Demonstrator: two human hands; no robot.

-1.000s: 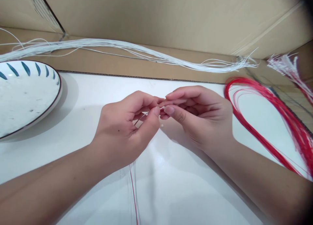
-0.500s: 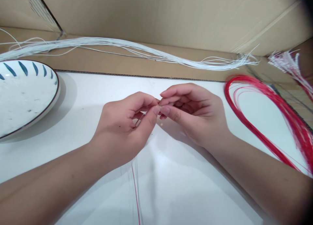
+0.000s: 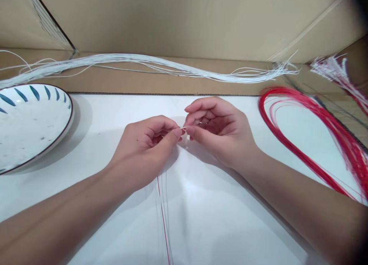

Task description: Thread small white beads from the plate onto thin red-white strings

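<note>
My left hand (image 3: 149, 150) and my right hand (image 3: 221, 130) meet near the middle of the white table (image 3: 224, 219). Between the two pinches a short length of thin white strand (image 3: 183, 127) shows, with one end in each hand. The left thumb and forefinger are closed on it; the right thumb presses against a fingertip while the upper fingers curl loosely above. Below my left hand hang a red strand (image 3: 163, 219) and some pale strands, running down to the lower edge of the view. How the strands join inside the left hand is hidden.
A plate with blue leaf marks (image 3: 37, 123) stands at the left. Behind lies a long bundle of white strands (image 3: 129, 58) on cardboard (image 3: 161, 84). A looped bundle of red strands (image 3: 287, 146) lies at the right, with white-tipped strands (image 3: 330, 70) beyond it.
My hands have drawn slightly apart, so the white strand now shows between the fingertips. The camera view has tilted a little; the plate and white bundle sit lower on the left.
</note>
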